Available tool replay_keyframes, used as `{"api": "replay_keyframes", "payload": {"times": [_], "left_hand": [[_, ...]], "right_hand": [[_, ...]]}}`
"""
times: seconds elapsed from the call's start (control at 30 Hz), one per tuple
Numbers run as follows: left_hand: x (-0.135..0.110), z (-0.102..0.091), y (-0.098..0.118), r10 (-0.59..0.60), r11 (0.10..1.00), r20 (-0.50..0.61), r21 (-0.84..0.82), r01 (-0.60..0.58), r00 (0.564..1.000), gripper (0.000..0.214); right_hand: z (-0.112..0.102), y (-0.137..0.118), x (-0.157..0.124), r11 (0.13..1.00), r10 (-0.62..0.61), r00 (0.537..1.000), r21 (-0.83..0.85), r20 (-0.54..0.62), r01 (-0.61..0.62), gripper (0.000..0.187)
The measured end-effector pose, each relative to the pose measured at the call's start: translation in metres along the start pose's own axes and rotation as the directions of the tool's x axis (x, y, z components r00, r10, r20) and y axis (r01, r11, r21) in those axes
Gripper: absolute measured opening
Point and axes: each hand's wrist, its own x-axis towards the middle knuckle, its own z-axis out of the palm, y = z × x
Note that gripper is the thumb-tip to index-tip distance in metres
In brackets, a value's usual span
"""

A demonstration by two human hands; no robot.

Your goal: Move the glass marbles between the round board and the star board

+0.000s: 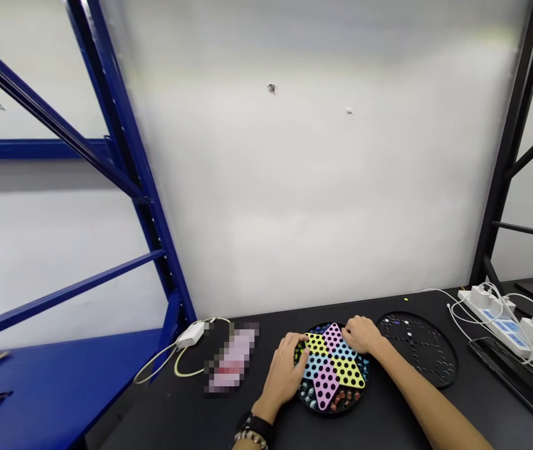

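A round Chinese-checkers board (332, 369) with a star of yellow, pink and blue points lies on the black table (388, 425). Small marbles sit in its rim tray. My left hand (285, 375) rests at the board's left edge, fingers curled over the yellow point. Over at the board's upper right edge is my right hand (362, 334), fingers bent down onto it. What the fingertips hold, if anything, is too small to see.
A second round black perforated board (418, 347) lies right of the star board. A white power strip (505, 322) with plugs and cables is at far right beside a dark tray (519, 381). A white charger (191, 334) and a blurred pink item (233, 362) lie left. Blue shelving (120, 162) stands left.
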Motion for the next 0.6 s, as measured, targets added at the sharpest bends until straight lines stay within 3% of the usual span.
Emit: {"api": "replay_keyframes", "payload": {"times": [0.43,0.6], "left_hand": [[0.0003,0.0018,0.0,0.026,0.999,0.055,-0.021,-0.025,0.998,0.032],[0.0005,0.0006,0.0002,0.016,0.999,0.075,-0.035,-0.014,0.997,0.033]], "right_hand": [[0.0001,0.0061,-0.0043,0.999,-0.032,0.998,-0.028,0.051,0.034,0.05],[0.0013,0.0099,-0.0024,1.0,-0.026,0.996,0.01,0.081,0.025,0.038]]}}
